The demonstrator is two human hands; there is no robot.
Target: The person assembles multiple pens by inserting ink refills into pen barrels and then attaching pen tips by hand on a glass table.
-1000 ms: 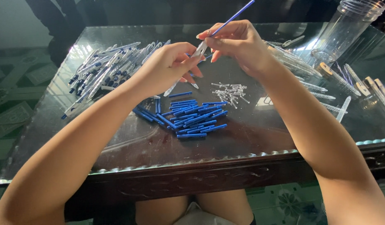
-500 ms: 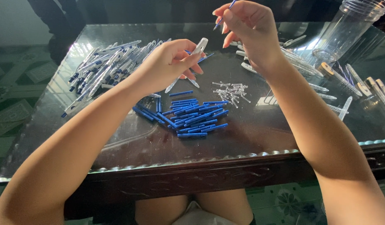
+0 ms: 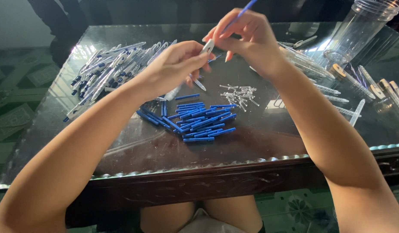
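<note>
Both hands are working above the middle of the glass-topped desk [image 3: 121,146]. The left hand [image 3: 173,64] is holding a pale pen barrel [image 3: 206,46] — its fingers are clamped together on it, with the barrel's end sticking up toward the other hand. The right hand [image 3: 247,39] is sitting just beside it, fingers pinched on a thin blue refill [image 3: 244,8] that is slanting up and away to the top of the view; its lower end is hidden behind the fingers, so whether it is touching the barrel cannot be told.

Below the hands, a loose heap of short blue pen pieces [image 3: 195,121] is lying on the desk, and just to its right a small scatter of tiny metal springs [image 3: 240,95]. To the far left, a larger pile of white pens with dark blue ends [image 3: 104,71] is spreading in a fan. To the right, several clear pen barrels [image 3: 337,97] are lying apart from one another — near them a tall clear plastic jar [image 3: 359,30] is standing at the desk's back right corner. No labels or signs are showing on any of these.
</note>
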